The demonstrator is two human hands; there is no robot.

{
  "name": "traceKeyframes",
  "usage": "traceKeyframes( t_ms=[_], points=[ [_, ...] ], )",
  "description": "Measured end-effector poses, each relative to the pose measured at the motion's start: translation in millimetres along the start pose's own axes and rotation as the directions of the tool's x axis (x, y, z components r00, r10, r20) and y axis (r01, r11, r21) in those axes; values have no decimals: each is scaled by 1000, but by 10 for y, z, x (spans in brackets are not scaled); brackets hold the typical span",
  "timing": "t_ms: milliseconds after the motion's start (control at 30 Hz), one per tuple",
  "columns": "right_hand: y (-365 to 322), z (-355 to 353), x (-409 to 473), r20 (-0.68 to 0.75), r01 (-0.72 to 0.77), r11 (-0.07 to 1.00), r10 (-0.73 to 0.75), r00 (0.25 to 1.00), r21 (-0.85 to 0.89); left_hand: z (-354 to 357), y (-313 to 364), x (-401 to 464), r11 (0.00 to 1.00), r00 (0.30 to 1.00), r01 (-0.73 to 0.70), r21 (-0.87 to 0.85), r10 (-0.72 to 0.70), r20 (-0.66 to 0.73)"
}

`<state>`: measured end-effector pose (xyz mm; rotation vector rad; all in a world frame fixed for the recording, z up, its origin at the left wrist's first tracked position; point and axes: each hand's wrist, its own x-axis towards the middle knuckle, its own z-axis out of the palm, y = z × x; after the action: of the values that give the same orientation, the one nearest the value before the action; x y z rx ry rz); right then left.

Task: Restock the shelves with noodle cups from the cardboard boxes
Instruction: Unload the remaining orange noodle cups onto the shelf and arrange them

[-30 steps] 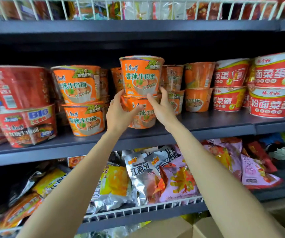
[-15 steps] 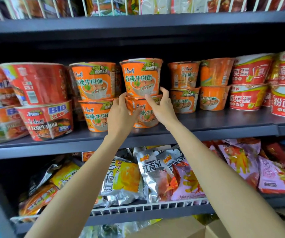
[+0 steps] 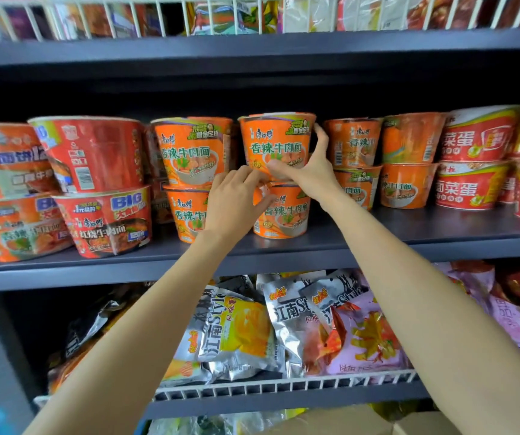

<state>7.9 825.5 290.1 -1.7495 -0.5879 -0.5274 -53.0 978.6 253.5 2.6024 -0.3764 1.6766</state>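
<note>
Two orange noodle cups stacked one on the other are what both my hands are on, and the move ahead turns on how that little tower stands against them. Going left to right: at about nine o'clock from the stack sits a neighbouring stack (image 3: 194, 177) of the same orange cups, just beside it. Then my left hand (image 3: 236, 199) comes in from seven o'clock, fingers curled round the left wall of the lower cup (image 3: 282, 211), which stands upright on the dark shelf (image 3: 409, 227). Directly at twelve o'clock from that one rests the upper cup (image 3: 275, 146), also upright, so the stack's long axis runs straight up and down. My right hand (image 3: 310, 171) reaches in from five o'clock and wraps the upper cup's right side, thumb across its lower front, fingers climbing toward the rim. At three o'clock from it more orange cups (image 3: 354, 142) stand close, partly behind my wrist.

Both hands are equally close, one per cup, so I judge the next nudge should push straight back toward twelve o'clock, keeping the two cups aligned; a sideways shove could tip the top one. Down at six o'clock a cardboard box (image 3: 355, 422) shows at the frame's bottom edge.
</note>
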Motion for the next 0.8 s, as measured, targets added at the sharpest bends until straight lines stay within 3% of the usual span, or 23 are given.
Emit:
traceKeyframes(
  t_ms=[133,533,667,733,800],
  points=[
    [20,-110,13,117,-41,996,32,993,77,-20,-58,39,999,999,-33,-19,32,-27],
    [45,-36,-39,124,-13,995,1,992,98,-79,-184,69,998,999,-44,-40,45,26],
    [175,-265,-196,-56,64,997,-61,997,54,-133,-24,-8,996,994,-43,-80,34,-103],
    [369,-490,-300,-203,151,985,-165,965,-81,-112,59,-65,997,987,-36,-67,25,-162],
    [596,-709,-353,-272,183,944,-259,927,-275,-26,116,-109,999,992,-1,-50,-5,-123]
  ],
)
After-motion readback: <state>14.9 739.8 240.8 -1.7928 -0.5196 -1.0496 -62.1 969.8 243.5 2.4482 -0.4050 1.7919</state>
